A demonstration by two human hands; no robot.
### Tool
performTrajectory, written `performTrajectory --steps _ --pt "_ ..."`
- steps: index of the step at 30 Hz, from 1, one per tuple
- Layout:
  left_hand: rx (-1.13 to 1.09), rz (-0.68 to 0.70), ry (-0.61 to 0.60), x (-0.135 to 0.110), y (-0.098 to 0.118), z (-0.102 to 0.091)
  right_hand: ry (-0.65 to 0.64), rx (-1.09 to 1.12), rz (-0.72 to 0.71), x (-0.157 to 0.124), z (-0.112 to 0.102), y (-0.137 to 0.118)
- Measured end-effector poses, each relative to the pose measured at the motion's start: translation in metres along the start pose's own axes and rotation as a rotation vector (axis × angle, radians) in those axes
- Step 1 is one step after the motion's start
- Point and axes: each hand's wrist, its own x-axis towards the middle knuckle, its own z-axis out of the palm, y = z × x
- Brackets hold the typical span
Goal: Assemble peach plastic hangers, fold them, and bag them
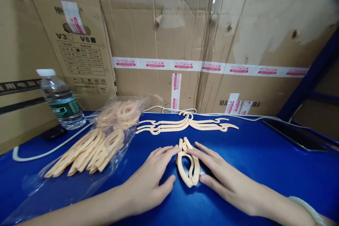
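Note:
A folded peach plastic hanger (188,164) lies on the blue table (259,155) between my hands. My left hand (152,176) lies flat with fingers stretched out, the fingertips touching the hanger's left side. My right hand (219,173) is also flat and open, its fingertips resting against the hanger's right side. Neither hand grips it. Just behind lies a stack of unfolded peach hangers (185,124), spread wide. To the left, a clear plastic bag (106,141) holds several more folded hangers.
A water bottle (62,100) stands at the left rear beside a dark phone (54,132). A white cable (47,152) runs along the table. Cardboard boxes (169,35) wall the back. A dark tablet (293,134) and a blue shelf post (309,77) are at right.

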Motion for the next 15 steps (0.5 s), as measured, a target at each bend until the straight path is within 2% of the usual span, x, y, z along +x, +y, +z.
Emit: performTrajectory --steps 6,12,15 --pt "0.064 0.042 0.008 -0.002 0.011 -0.007 0.201 -0.118 -0.064 -0.003 -0.003 -0.003" --pt "0.139 0.098 0.0 -0.001 0.018 -0.008 0.135 -0.165 -0.158 -0.004 -0.007 -0.006" --pt "0.14 0.09 0.044 -0.002 0.016 -0.006 0.138 -0.156 -0.163 -0.003 -0.006 -0.005"
